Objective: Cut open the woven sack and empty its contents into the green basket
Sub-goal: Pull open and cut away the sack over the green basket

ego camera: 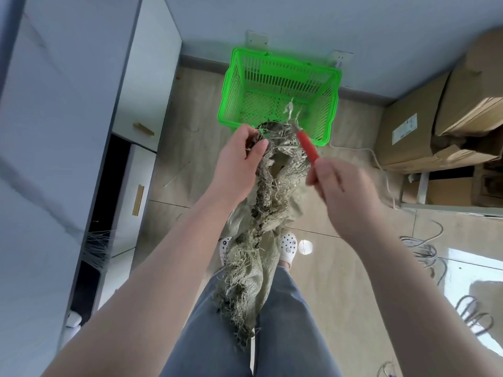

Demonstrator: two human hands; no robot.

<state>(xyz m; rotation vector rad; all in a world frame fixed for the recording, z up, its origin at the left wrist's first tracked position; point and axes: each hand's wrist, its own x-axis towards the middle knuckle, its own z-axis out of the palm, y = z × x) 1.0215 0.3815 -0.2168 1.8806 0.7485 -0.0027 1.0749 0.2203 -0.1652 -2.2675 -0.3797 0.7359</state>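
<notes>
tiled floor (340, 268) underfoot: green basket (277, 80) sits at twelve o'clock, cardboard boxes (424, 131) at two, loose cables (424, 251) at four, white cabinet (136, 110) standing at nine.

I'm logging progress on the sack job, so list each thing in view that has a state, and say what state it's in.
Sack: frayed, bunched at the top, hanging down between the legs.
Basket: upright on the floor, nearly empty, a few strands inside.
Cutter: red handle, tip at the sack's top.
Left hand: grips the sack's top.
Right hand: holds the cutter.
Boxes: flaps partly open.
</notes>
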